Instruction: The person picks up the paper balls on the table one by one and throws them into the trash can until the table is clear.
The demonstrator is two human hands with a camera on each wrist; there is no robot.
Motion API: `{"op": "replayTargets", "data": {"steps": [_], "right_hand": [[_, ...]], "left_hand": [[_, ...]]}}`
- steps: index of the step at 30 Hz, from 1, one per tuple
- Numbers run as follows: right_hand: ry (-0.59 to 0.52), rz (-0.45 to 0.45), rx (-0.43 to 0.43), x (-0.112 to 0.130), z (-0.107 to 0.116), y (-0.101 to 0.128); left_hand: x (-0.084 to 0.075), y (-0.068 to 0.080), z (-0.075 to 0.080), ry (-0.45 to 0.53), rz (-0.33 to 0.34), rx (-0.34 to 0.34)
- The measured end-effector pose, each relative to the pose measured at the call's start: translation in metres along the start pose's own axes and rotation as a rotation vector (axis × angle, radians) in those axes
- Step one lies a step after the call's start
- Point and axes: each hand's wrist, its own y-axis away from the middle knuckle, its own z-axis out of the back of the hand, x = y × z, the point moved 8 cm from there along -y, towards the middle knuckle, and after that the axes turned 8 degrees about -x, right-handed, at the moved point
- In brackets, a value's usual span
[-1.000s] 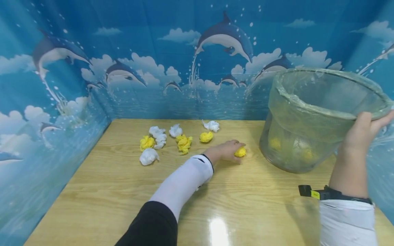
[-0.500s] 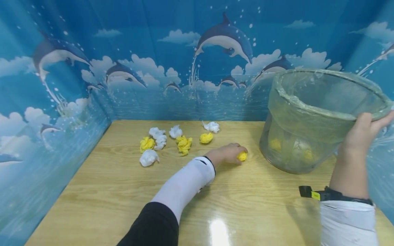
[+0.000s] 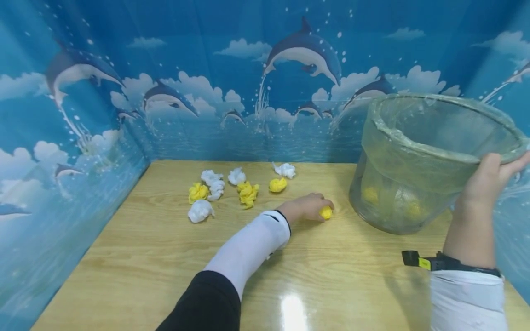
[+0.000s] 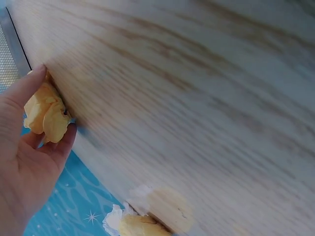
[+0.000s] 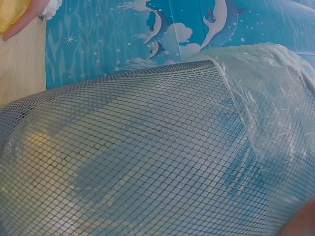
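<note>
My left hand (image 3: pixel 308 206) reaches across the wooden table and pinches a crumpled yellow paper ball (image 3: pixel 326 212) between thumb and fingers. In the left wrist view this paper ball (image 4: pixel 48 113) sits between the thumb and fingertips, right at the tabletop. My right hand (image 3: pixel 486 181) grips the near right rim of a mesh wastebasket (image 3: pixel 418 170), thumb showing on the outside and fingers partly hidden. A translucent greenish bag lines the basket and folds over its rim. Yellow and white paper balls show through the mesh near the bottom. The basket stands right of my left hand, leaning rightward.
Further left lie several crumpled papers: a yellow ball (image 3: pixel 277 185), a white piece (image 3: pixel 284 170) behind it, a yellow piece (image 3: pixel 247 195), and a white ball (image 3: pixel 200 211) at the cluster's near side. A blue dolphin-print curtain (image 3: pixel 186 133) closes off the table's back and sides.
My left hand has shifted slightly right and nearer to me, its fingers closing further over the yellow paper ball, which moved along. The right hand and wastebasket stay in place.
</note>
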Motion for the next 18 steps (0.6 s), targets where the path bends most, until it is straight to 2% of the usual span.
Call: {"op": "replayTargets", "data": {"steps": [4,11,18], "right_hand": [[-0.015,0.018,-0.004,0.0003,-0.0001,-0.0020],[-0.035,0.012,0.000,-0.0002,-0.0011,-0.0028],[-0.039,0.006,-0.002,0.0003,-0.0006,-0.0020]], "left_hand": [[-0.0024,0.0002,0.0005,-0.016,-0.001,0.023],[-0.0054,0.0006,0.0021,-0.020,-0.029,0.026],[-0.0048,0.0008,0.0013,0.006,-0.019,0.033]]}}
